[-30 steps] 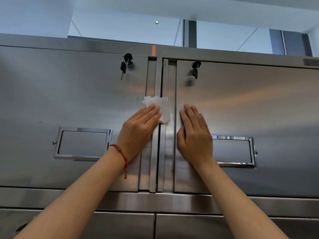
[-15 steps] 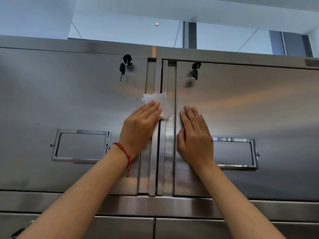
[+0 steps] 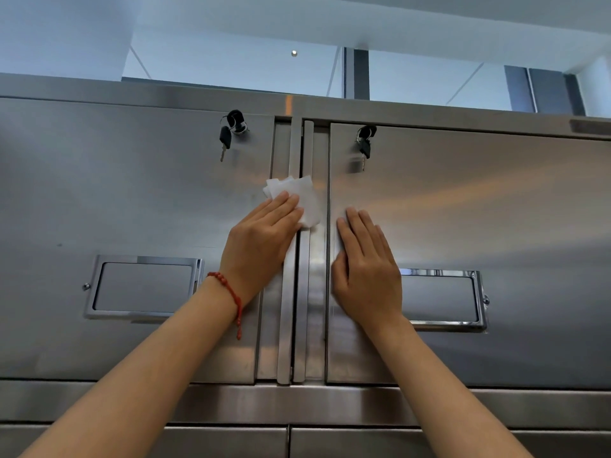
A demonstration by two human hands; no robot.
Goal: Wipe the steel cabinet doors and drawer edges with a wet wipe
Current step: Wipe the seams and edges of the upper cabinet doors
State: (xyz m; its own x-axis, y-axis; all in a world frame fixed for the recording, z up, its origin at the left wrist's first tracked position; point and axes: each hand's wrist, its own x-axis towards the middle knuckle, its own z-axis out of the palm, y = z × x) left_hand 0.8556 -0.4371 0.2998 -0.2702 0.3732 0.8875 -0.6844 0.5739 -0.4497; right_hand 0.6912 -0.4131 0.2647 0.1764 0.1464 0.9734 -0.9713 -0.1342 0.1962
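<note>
Two steel cabinet doors fill the view, the left door (image 3: 132, 200) and the right door (image 3: 479, 209), meeting at vertical edge strips (image 3: 302, 292) in the middle. My left hand (image 3: 261, 246), with a red bead bracelet on its wrist, presses a white wet wipe (image 3: 305, 196) flat against the left door's inner edge with straight fingers. Part of the wipe pokes out above and to the right of the fingertips, over the centre strips. My right hand (image 3: 367, 269) lies flat with straight fingers on the right door's left edge.
Keys hang from a lock on the left door (image 3: 231, 130) and on the right door (image 3: 363, 140). Each door has a chrome recessed handle frame (image 3: 142, 287), (image 3: 443, 300). Drawer fronts (image 3: 396, 441) run below a horizontal steel rail. A glass partition rises behind the cabinet top.
My left hand has slid the wipe slightly upward along the centre edge. My right hand stays pressed on the right door.
</note>
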